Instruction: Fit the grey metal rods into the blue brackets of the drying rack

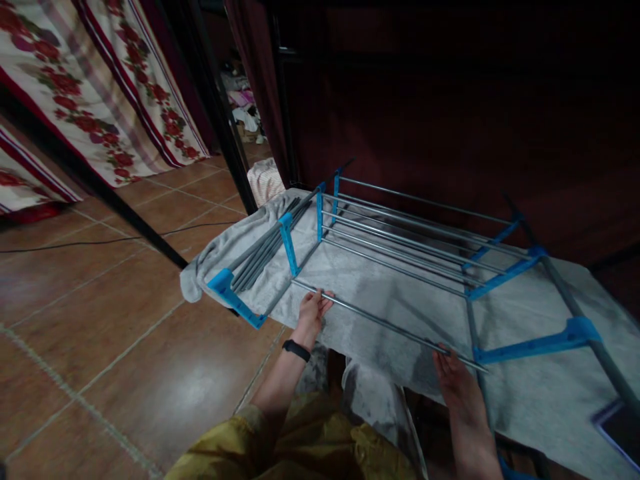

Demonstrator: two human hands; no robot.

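Note:
A clothes drying rack point(415, 247) of grey metal rods and blue plastic brackets lies on a grey towel point(380, 300). Both my hands hold one long grey rod point(385, 323) at the rack's near side. My left hand point(313, 310), with a black band on its wrist, has its fingers curled over the rod's left end near a blue bracket point(289, 243). My right hand point(453, 373) grips the rod near its right end, beside another blue bracket point(537, 345). A bundle of loose rods point(267, 250) rests on the folded left wing.
Brown tiled floor point(115, 333) spreads to the left, crossed by a thin black cable. Floral curtains point(100, 87) hang at the upper left behind a black pole point(220, 113). A dark maroon cabinet point(450, 113) stands behind the rack. A phone-like device point(620, 427) lies at the towel's right edge.

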